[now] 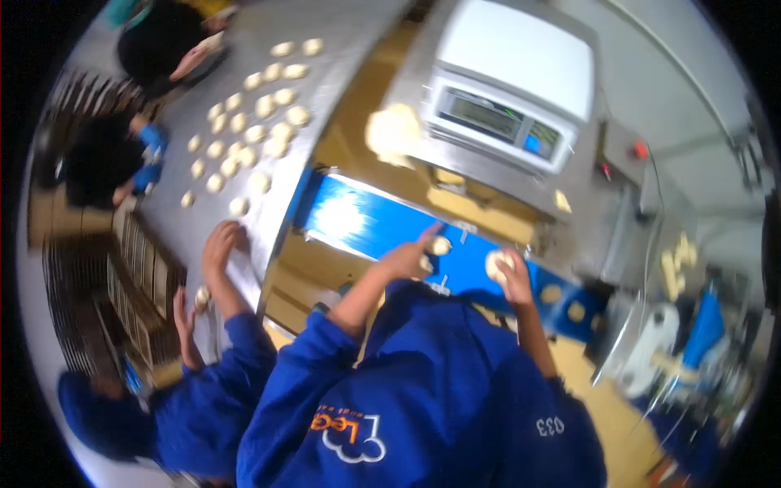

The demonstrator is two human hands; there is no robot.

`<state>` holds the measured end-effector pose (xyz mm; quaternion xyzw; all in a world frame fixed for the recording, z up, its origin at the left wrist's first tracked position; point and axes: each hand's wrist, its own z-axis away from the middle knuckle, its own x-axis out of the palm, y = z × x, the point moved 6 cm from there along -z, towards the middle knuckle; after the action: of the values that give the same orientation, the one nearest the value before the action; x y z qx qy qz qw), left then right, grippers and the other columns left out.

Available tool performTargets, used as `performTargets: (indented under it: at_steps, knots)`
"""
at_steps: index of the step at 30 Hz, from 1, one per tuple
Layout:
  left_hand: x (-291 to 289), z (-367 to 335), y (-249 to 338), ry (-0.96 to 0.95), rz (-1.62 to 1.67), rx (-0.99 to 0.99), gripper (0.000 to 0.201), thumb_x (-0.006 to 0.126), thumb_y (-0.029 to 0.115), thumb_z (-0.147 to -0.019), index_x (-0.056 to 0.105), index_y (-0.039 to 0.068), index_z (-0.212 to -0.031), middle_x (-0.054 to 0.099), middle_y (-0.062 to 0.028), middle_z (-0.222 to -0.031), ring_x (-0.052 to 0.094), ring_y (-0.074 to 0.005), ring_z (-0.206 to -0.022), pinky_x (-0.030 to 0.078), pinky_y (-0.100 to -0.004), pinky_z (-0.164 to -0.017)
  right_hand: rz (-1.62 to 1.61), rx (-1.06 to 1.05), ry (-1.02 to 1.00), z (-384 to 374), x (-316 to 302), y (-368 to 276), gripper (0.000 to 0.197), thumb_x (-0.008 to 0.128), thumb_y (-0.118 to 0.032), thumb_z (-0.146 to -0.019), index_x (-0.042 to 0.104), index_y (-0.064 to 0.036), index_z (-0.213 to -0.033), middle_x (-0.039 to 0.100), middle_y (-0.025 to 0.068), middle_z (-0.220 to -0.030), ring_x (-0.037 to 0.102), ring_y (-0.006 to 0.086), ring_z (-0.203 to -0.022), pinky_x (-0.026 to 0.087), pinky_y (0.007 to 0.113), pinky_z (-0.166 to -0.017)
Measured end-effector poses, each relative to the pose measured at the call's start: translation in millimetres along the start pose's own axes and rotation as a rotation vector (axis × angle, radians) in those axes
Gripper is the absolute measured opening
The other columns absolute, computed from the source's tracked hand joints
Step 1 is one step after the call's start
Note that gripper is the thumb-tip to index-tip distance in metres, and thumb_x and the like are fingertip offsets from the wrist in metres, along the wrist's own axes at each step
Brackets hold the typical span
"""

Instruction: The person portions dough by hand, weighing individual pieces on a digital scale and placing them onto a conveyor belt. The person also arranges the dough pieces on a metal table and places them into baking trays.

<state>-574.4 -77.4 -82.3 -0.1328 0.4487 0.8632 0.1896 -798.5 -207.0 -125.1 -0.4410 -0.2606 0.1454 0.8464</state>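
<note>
My left hand [404,260] is over the blue conveyor belt [350,213], index finger stretched forward. A small pale dough piece [440,246] sits between its finger and thumb, and a second dough piece [425,264] shows against the thumb side. Blur hides how firmly these are gripped. Farther right along the belt, my right hand [516,281] has its fingers closed on a round dough ball [495,267]. More dough pieces [552,294] lie on the belt to the right of that hand.
A white scale [512,61] stands on the metal table ahead, with a large dough lump [394,135] beside it. Many dough pieces [264,106] cover the steel table [342,49] at left. A co-worker's hands [220,244] work there. Machinery [651,342] stands at right.
</note>
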Motion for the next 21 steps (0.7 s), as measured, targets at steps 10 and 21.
performTargets:
  at_steps: [10, 21]
  knots:
    - [-14.1, -8.1, -71.3, 0.017, 0.612, 0.140, 0.058, 0.074, 0.018, -0.070, 0.049, 0.010, -0.121, 0.056, -0.0055, -0.113, 0.054, -0.0187, -0.099, 0.049, -0.0334, -0.081, -0.027, 0.304, -0.348, 30.1, 73.4, -15.8, 0.043, 0.064, -0.030, -0.082, 0.049, -0.0064, -0.114, 0.056, 0.0105, -0.101, 0.059, 0.0216, -0.083, 0.054, 0.033, -0.064]
    - [-295.0, 322.0, -178.7, 1.296, 0.957, 0.047, 0.066, 0.070, 0.011, -0.073, 0.037, 0.004, -0.130, 0.056, -0.0077, -0.109, 0.058, -0.0160, -0.092, 0.050, -0.0273, -0.071, 0.655, -0.308, -1.064, 10.4, 482.6, -55.4, 0.035, 0.066, -0.009, -0.076, 0.055, -0.0072, -0.109, 0.053, 0.0061, -0.103, 0.051, 0.0188, -0.099, 0.043, 0.031, -0.089]
